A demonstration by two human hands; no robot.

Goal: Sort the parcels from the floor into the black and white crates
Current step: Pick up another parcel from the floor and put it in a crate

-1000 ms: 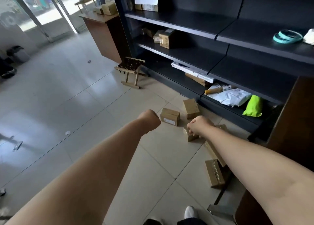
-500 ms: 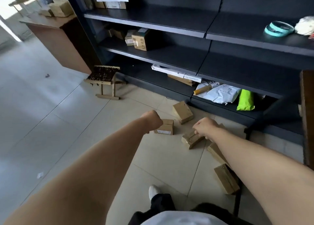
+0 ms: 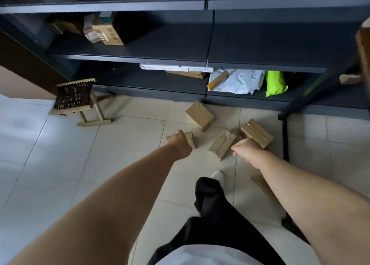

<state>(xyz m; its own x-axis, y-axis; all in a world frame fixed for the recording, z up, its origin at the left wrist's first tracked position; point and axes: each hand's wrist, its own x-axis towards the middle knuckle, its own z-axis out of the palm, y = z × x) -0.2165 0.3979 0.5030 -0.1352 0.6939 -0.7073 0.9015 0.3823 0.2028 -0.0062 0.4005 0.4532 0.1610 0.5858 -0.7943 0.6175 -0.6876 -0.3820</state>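
Shelf unit [image 3: 128,56]: dark, behind the spill.
Parcels [image 3: 200,115]: brown boxes lay scattered on floor tiles [image 3: 60,164]; crates unseen.
My right hand [image 3: 247,151]: loosely curled, empty, beside middle parcel [image 3: 222,146], likely to grab it.
My left hand [image 3: 180,142]: over smallest parcel [image 3: 190,137]; grip hidden, couldn't tell.

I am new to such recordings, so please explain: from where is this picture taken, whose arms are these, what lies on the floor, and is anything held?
There is no machine: a person wears a camera on the head, looking forward and down, so both bare arms are their own. The left hand is curled over a small box; whether it grips it is hidden. The right hand hangs between the middle box and the right box, seemingly holding nothing. A far box lies near the dark shelves; a wooden stool stands left. No crate shows.
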